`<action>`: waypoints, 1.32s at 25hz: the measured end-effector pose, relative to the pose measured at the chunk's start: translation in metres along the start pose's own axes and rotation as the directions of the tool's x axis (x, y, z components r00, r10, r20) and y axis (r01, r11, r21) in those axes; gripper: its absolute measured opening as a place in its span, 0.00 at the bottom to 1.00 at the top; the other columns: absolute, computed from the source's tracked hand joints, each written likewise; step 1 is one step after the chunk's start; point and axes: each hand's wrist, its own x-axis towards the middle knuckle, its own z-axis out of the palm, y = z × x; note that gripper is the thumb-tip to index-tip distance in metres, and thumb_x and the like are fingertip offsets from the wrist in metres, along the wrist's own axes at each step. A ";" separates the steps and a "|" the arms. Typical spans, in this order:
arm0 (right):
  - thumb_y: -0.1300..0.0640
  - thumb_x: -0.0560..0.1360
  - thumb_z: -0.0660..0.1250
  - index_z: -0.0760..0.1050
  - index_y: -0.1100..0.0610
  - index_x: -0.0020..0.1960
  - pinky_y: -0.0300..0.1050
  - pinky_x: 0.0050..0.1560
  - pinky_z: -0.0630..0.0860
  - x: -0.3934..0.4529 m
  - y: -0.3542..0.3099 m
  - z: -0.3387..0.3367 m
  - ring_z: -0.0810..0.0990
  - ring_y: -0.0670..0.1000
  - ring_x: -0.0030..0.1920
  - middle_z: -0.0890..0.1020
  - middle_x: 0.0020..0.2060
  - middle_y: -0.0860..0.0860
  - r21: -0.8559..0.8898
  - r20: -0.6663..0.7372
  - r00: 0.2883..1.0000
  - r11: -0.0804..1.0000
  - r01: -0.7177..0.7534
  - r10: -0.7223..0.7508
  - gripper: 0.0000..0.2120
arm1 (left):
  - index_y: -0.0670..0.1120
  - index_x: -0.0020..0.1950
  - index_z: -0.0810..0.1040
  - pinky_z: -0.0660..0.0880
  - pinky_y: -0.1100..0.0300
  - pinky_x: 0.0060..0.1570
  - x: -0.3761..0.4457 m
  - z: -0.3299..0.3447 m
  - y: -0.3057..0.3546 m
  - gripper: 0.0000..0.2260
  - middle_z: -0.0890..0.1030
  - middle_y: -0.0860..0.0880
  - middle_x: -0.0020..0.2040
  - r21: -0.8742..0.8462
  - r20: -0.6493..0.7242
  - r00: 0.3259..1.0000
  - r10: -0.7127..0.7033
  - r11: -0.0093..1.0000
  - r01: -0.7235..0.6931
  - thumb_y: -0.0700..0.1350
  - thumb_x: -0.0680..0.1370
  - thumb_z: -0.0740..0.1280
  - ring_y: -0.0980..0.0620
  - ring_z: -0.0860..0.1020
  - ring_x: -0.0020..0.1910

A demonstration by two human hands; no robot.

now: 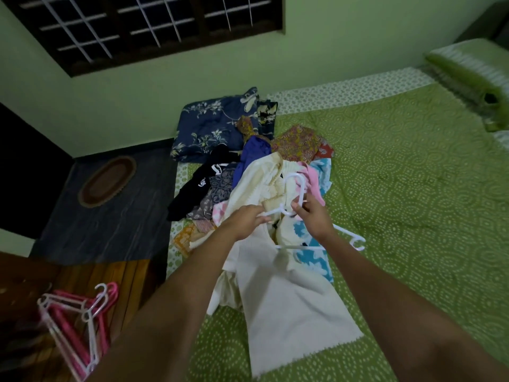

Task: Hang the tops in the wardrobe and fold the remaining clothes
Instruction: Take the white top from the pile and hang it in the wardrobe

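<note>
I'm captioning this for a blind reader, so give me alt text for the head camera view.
Both hands, left and right, grip a white hanger at the neck of a cream top on a green bed, beside a clothes pile. More hangers lie at lower left.

Green walls (330, 45) — barred window (143, 26), dim light

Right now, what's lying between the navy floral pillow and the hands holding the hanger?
In the head view, the heap of loose clothes fills that stretch, blue, black and cream pieces.
</note>
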 end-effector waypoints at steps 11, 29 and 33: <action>0.44 0.74 0.68 0.66 0.50 0.37 0.42 0.33 0.63 -0.086 -0.147 0.019 0.65 0.44 0.31 0.67 0.29 0.48 -0.091 -0.209 0.893 0.917 0.389 -0.399 0.16 | 0.46 0.58 0.75 0.72 0.51 0.45 -0.085 -0.146 0.096 0.12 0.78 0.46 0.52 0.231 -0.314 0.892 0.326 0.937 -0.261 0.52 0.81 0.60 0.45 0.77 0.50; 0.58 0.79 0.61 0.76 0.64 0.56 0.44 0.52 0.77 -0.263 -0.113 -0.179 0.78 0.54 0.48 0.79 0.55 0.59 -0.157 -0.490 0.775 0.834 -0.529 0.399 0.12 | 0.42 0.60 0.78 0.70 0.57 0.50 -0.165 -0.086 0.082 0.11 0.81 0.43 0.57 0.300 -0.297 0.610 0.734 0.679 -0.670 0.39 0.80 0.63 0.44 0.78 0.55; 0.51 0.78 0.60 0.78 0.61 0.47 0.47 0.39 0.76 -0.323 -0.141 -0.190 0.80 0.53 0.35 0.81 0.39 0.53 -0.303 -0.497 0.751 0.725 -0.619 0.434 0.15 | 0.44 0.53 0.77 0.74 0.49 0.44 -0.167 -0.028 0.166 0.07 0.81 0.42 0.48 0.257 -0.393 0.577 0.716 0.688 -0.679 0.41 0.79 0.61 0.41 0.79 0.48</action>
